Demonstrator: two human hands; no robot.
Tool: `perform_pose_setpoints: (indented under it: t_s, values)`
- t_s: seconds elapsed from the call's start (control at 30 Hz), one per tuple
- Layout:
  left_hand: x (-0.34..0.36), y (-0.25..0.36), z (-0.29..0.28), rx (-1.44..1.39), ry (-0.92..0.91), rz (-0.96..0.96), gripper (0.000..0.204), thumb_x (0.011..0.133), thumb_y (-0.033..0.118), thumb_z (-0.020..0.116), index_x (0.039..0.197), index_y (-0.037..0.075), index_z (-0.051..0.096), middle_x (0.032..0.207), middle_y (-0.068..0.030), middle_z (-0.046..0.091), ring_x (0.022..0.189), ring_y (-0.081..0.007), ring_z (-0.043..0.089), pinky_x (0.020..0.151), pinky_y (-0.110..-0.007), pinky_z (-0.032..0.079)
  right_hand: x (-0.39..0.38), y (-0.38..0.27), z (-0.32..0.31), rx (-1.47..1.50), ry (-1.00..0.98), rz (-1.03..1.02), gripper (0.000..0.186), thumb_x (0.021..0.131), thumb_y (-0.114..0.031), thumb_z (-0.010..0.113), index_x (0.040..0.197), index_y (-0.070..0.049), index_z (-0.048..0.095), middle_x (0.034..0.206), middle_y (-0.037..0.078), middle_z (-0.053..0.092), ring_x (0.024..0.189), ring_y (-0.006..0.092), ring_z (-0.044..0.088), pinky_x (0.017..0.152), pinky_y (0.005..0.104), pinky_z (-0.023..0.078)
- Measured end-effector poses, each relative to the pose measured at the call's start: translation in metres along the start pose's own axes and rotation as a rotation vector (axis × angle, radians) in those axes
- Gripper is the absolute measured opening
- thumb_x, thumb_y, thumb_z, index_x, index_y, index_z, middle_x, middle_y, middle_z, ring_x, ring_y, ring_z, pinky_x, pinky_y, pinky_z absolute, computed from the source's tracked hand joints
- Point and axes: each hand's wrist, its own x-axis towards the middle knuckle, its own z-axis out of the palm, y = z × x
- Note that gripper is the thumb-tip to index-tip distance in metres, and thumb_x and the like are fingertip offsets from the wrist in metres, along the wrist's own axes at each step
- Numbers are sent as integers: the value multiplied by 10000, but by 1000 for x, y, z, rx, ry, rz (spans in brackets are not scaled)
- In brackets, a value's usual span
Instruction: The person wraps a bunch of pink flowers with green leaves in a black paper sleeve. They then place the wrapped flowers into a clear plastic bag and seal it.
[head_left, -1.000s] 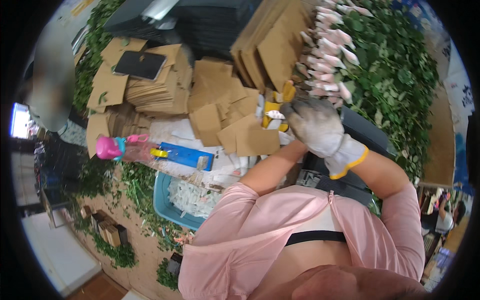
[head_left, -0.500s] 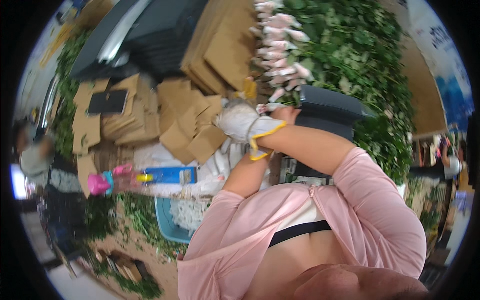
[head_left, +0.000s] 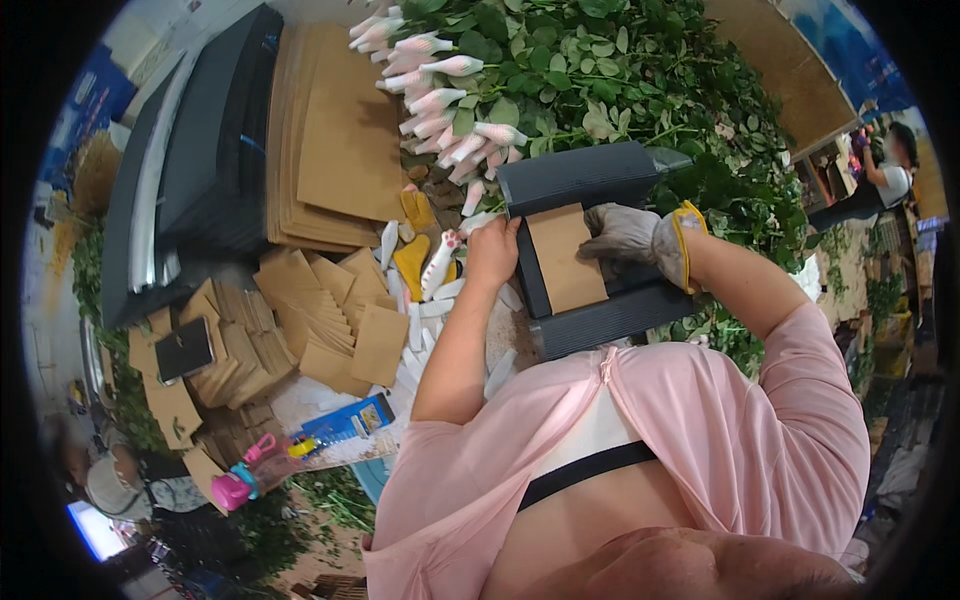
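Note:
A black corrugated sheet (head_left: 575, 180), folded up along its far and near sides, lies in front of me. Inside its channel rests a brown cardboard piece (head_left: 565, 262). My bare left hand (head_left: 493, 250) is closed at the sheet's left edge, its fingertips partly hidden. On the right, my right hand (head_left: 628, 240), in a grey-white work glove with yellow trim, is closed with curled fingers at the cardboard's right side. Just beyond the sheet, flower heads in white-pink sleeves (head_left: 438, 100) lie in a row, with their leafy stems (head_left: 620, 70) stretching right.
Left of my hand are a yellow glove (head_left: 412, 265), a patterned white tool handle (head_left: 440, 265) and white sleeves (head_left: 425, 320). Farther left are small cardboard pieces (head_left: 320, 305), tall cardboard sheets (head_left: 350, 120), stacked black sheets (head_left: 215, 140) and a pink bottle (head_left: 232, 488). People stand at both sides.
My gloved right hand has moved from the cardboard pile on the left back to the black sheet, where a cardboard piece now lies. My arms have uncrossed, and the view has shifted.

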Motion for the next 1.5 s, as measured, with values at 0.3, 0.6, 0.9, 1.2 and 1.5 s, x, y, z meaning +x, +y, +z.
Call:
perform_pose_setpoints:
  t_s: [0.3,0.6,0.9,1.2,1.5]
  values:
    - [-7,10,-20,147,-85,-76,310,915,242,513,809,-31,616,716,-266,606,700,-437,601,636,-487,471,5,14,-1,-28,11,-73,328,754,-262,671,930,10,623,705,86,629,599,160,590,553,285,465]
    - [-27,63,-24,75,-422,416,245,802,4,534,1035,-26,602,1119,-170,583,1035,-343,533,894,-379,439,-11,-12,-5,-556,81,-82,246,772,-210,634,930,-25,673,789,113,682,679,217,663,591,322,517]
    - [-27,64,-28,-12,-513,356,283,750,-40,494,1021,-19,573,1069,-196,576,1045,-389,505,891,-409,433,-12,-21,16,-966,-66,-266,272,776,-309,570,885,-93,693,854,138,679,803,311,657,716,420,519]
    - [-36,56,-20,-8,-485,372,328,755,7,615,1077,-13,556,1178,-168,543,1073,-360,494,936,-410,417,100,-43,-134,-918,999,-308,267,866,-188,432,1037,-49,583,1088,203,600,925,351,609,800,429,491]
    - [-37,51,-19,27,-455,367,339,738,28,668,1065,8,583,1210,-165,539,1105,-357,490,955,-402,402,59,-69,-112,-993,1193,-502,152,812,-160,520,921,-81,591,931,112,585,879,295,606,699,400,513]
